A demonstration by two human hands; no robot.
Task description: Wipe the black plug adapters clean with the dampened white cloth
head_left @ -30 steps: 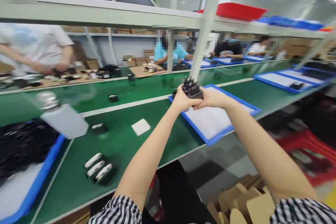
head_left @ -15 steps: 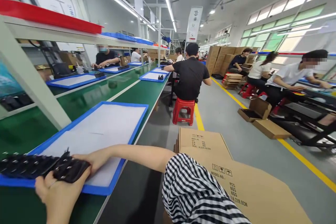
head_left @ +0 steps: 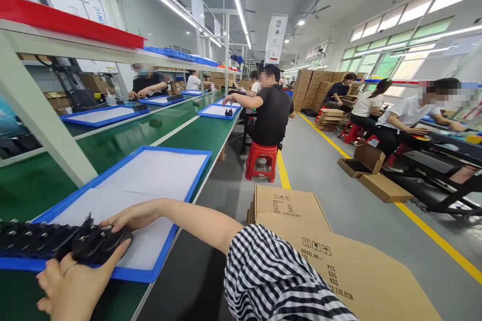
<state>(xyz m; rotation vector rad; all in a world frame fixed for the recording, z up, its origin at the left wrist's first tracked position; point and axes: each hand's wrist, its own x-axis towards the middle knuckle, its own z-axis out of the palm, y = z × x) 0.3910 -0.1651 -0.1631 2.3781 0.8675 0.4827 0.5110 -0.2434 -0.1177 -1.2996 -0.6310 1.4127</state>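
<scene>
A row of black power adapters with metal prongs pointing up lies along the near left edge of a blue-rimmed white tray. At the row's right end, my left hand grips a few black adapters from the near side, with its thumb along their right end. From the far side my right hand reaches over, its fingers curled onto the rightmost adapter in that group. Its fingertips are partly hidden behind the adapters.
A green workbench carries more blue-rimmed trays. A white shelf post rises at left. Cardboard boxes are stacked by my right arm. A co-worker sits ahead on a red stool; other people work both sides.
My left hand's fingers have loosened and spread on the near side. My right hand has shifted slightly onto the adapters' top. The co-worker ahead has turned left, arm stretched over the bench.
</scene>
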